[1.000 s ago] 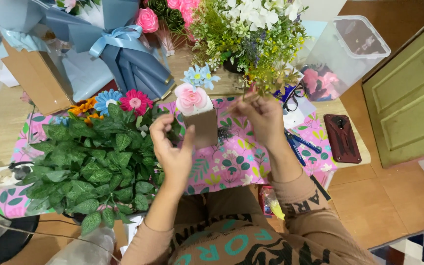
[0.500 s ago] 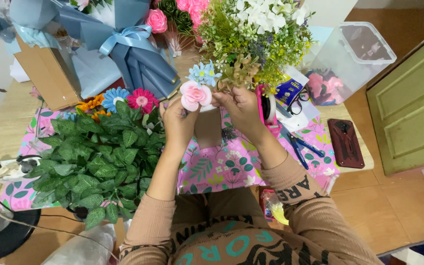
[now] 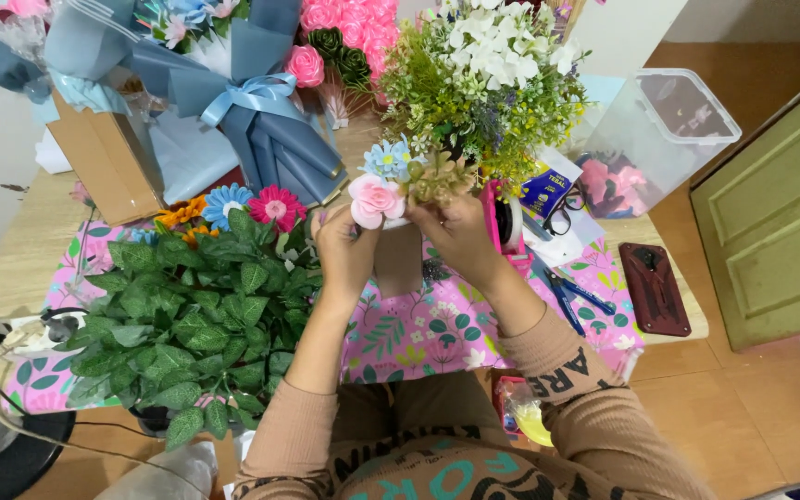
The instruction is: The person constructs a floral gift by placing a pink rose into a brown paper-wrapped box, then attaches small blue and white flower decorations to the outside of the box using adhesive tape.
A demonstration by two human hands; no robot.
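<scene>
While the fingers of the left hand (image 3: 346, 248) curl closed around the small bouquet (image 3: 391, 199) with its pink rose, those of the right hand (image 3: 460, 236) pinch the olive sprig (image 3: 439, 178) at its side. Both hold it above the pink floral cloth (image 3: 418, 329) on the table (image 3: 11, 268), between the leafy greenery (image 3: 187, 324) and a pink tape dispenser (image 3: 504, 222).

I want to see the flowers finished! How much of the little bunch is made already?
Done so far: a pink rose and a small blue flower already sit together in the little bunch. In hand: the left hand holds the bunch by its brown wrap while the right hand puts a beige sprig beside the rose. Left: loose leaves and daisy-like flowers lie unused on the table.
</scene>
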